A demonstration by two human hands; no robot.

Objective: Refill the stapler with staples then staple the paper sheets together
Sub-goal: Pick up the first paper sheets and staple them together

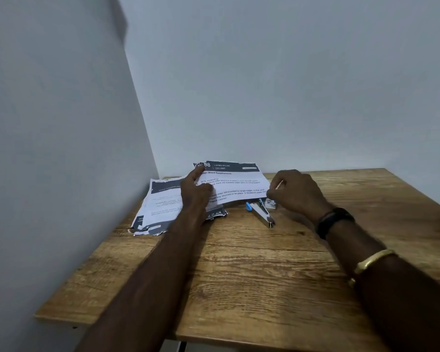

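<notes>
Left hand is resting on the top sheet, index finger lying straight toward the sheet's upper left corner and thumb on the print; grip is open, nothing clamped. Right hand is curling its fingers at the top sheet's right edge, grip closed down and pinching that edge. The top sheet is sitting at the far side of the surface, near the wall and overlapping the other paper sheets, which are lying flat to the left with torn, ragged edges. The stapler, blue and metal, is lying swung open on the surface just in front of the top sheet, below the right hand's fingertips. A small staple box is sitting just beside the stapler, partly hidden by the right hand. The right arm is wearing a black band and a gold bangle.
</notes>
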